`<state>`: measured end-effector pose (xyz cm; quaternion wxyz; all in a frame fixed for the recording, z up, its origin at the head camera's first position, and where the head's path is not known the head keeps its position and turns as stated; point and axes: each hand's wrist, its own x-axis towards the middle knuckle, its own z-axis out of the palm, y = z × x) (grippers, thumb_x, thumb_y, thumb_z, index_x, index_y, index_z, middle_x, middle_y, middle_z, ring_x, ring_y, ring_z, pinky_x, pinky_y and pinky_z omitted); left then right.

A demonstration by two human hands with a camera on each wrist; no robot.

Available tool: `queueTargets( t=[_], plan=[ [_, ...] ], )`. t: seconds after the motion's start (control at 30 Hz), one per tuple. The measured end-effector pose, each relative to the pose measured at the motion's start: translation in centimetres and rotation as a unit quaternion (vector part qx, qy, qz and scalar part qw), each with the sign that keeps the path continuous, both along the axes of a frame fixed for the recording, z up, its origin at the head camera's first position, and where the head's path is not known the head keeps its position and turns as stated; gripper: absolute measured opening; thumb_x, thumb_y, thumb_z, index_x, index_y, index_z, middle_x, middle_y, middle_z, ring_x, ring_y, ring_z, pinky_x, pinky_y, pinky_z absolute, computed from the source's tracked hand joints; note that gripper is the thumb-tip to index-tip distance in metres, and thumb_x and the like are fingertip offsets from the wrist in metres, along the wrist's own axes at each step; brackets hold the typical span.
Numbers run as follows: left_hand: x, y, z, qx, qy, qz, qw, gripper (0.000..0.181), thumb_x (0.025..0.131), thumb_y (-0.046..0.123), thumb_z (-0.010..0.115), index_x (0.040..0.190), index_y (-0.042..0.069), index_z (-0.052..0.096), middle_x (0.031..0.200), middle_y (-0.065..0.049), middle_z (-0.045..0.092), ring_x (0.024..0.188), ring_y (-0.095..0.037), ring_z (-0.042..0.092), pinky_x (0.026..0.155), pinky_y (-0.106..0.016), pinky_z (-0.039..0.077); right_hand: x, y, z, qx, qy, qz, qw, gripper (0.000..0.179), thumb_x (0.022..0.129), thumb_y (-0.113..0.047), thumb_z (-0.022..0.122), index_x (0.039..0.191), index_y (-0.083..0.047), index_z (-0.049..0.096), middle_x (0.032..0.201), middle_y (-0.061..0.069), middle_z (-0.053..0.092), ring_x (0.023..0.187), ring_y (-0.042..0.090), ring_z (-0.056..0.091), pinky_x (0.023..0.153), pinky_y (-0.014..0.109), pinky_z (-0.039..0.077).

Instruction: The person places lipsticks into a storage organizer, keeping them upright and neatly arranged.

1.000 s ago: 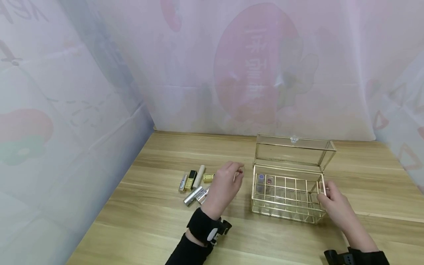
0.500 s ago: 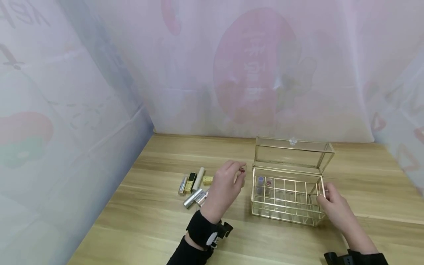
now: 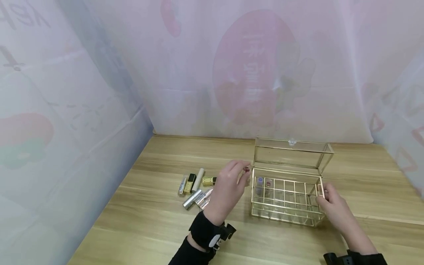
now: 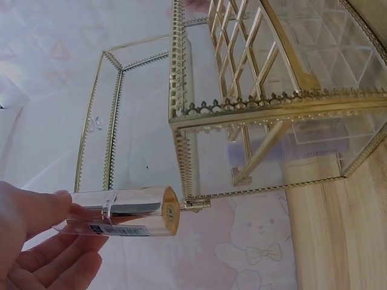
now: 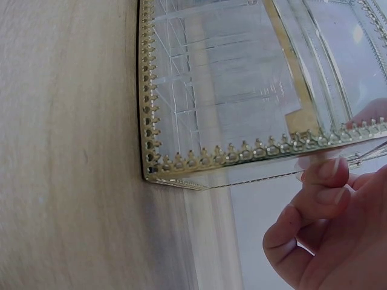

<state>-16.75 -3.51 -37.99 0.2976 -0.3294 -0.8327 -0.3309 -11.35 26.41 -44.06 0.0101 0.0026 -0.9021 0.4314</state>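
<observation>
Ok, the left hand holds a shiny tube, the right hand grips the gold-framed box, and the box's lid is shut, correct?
The lid isn't shut: the head view shows it open, swung back. The left hand holds the shiny tube and the right hand grips the gold-framed box.

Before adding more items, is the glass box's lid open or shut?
Open: the lid stands back behind the glass box, leaving the grid uncovered.
</observation>
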Motion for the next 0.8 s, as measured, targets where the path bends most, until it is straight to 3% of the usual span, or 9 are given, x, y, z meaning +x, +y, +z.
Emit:
queueTargets(
  t=[0.2, 0.4, 0.63, 0.8],
  plan=[
    [0.1, 0.2, 0.1, 0.0, 0.024, -0.01, 0.9997, 0.028, 0.081, 0.004, 0.071, 0.109, 0.0, 0.066, 0.102, -0.01, 0.068, 0.095, -0.013, 0.062, 0.085, -0.018, 0.055, -0.1, 0.0, 0.2, 0.001, 0.002, -0.002, 1.0, 0.032, 0.095, -0.007, 0.039, 0.123, 0.01, 0.037, 0.093, 0.023, 0.056, 0.076, 0.028, 0.046, 0.058, 0.031, 0.039],
    [0.2, 0.7, 0.1, 0.009, 0.03, -0.037, 0.9988, 0.028, 0.081, 0.002, 0.071, 0.108, 0.001, 0.066, 0.102, -0.009, 0.069, 0.094, -0.011, 0.061, 0.085, -0.016, 0.054, -0.1, 0.0, 0.2, 0.005, 0.002, -0.007, 1.0, 0.03, 0.094, -0.006, 0.04, 0.121, 0.008, 0.038, 0.086, 0.018, 0.054, 0.073, 0.027, 0.045, 0.057, 0.03, 0.039],
    [0.5, 1.4, -0.2, -0.006, 0.017, -0.071, 0.9973, 0.031, 0.081, 0.001, 0.07, 0.112, 0.0, 0.065, 0.108, -0.01, 0.067, 0.103, -0.012, 0.059, 0.092, -0.015, 0.05, 0.0, 0.1, -0.2, 0.006, -0.001, -0.007, 1.0, 0.03, 0.095, -0.006, 0.041, 0.122, 0.008, 0.037, 0.101, 0.026, 0.058, 0.08, 0.029, 0.047, 0.06, 0.032, 0.041],
    [0.5, 1.8, -0.7, -0.019, 0.0, -0.083, 0.9964, 0.029, 0.083, 0.002, 0.069, 0.112, 0.0, 0.063, 0.11, -0.009, 0.065, 0.104, -0.012, 0.058, 0.093, -0.015, 0.05, -0.1, 0.1, -0.2, 0.009, -0.004, -0.008, 0.9999, 0.029, 0.095, -0.006, 0.041, 0.121, 0.007, 0.037, 0.096, 0.022, 0.058, 0.078, 0.027, 0.047, 0.059, 0.031, 0.04]
  ],
)
